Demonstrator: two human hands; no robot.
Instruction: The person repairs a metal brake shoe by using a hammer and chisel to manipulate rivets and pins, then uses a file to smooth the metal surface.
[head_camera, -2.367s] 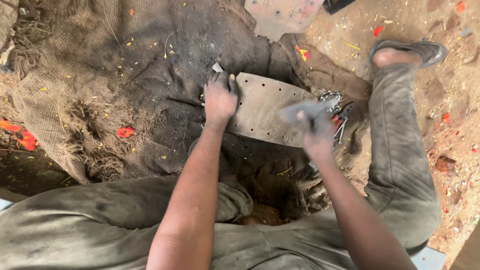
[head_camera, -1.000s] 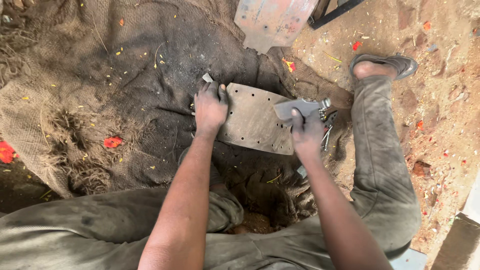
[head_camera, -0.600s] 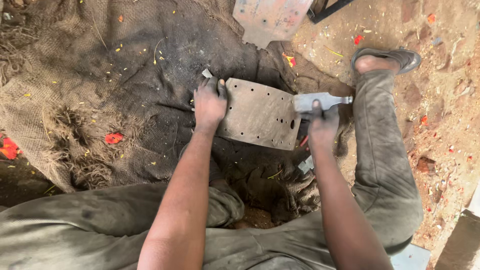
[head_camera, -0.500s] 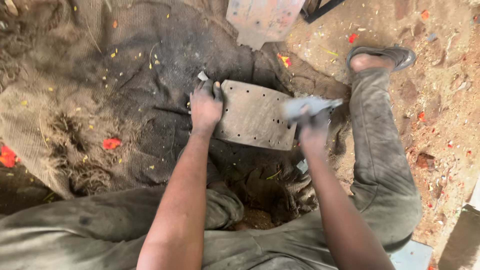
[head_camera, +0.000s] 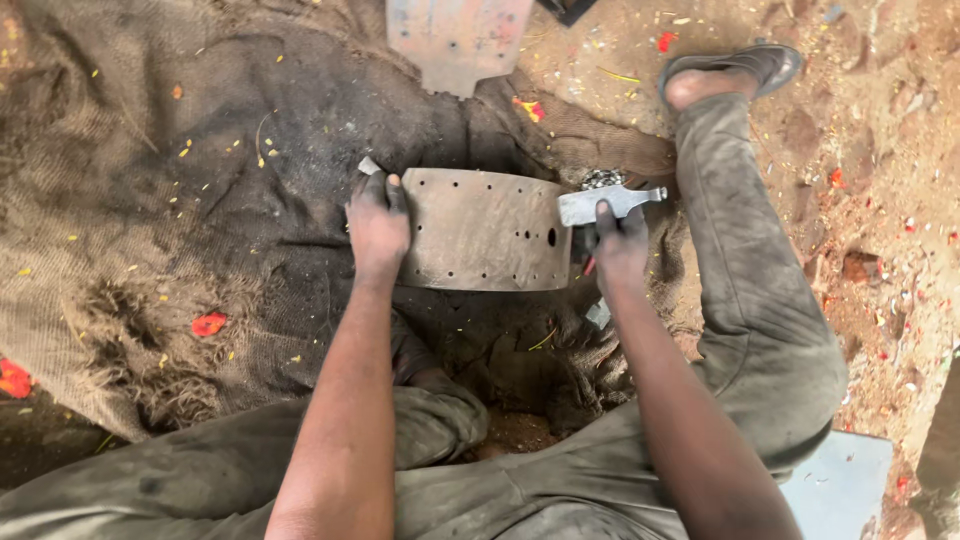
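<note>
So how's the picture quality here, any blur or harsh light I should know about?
Head view: soft, even daylight with no hard shadows or glare; the left hand, the perforated metal plate and the burlap sacking are sharp; the hammer in the right hand looks only slightly soft; edges bend a little, as with a wide lens.

Soft, even daylight with no glare; shadows are weak. The picture is sharp, slightly brighter on the ground (head_camera: 880, 130) at 2 o'clock.
</note>
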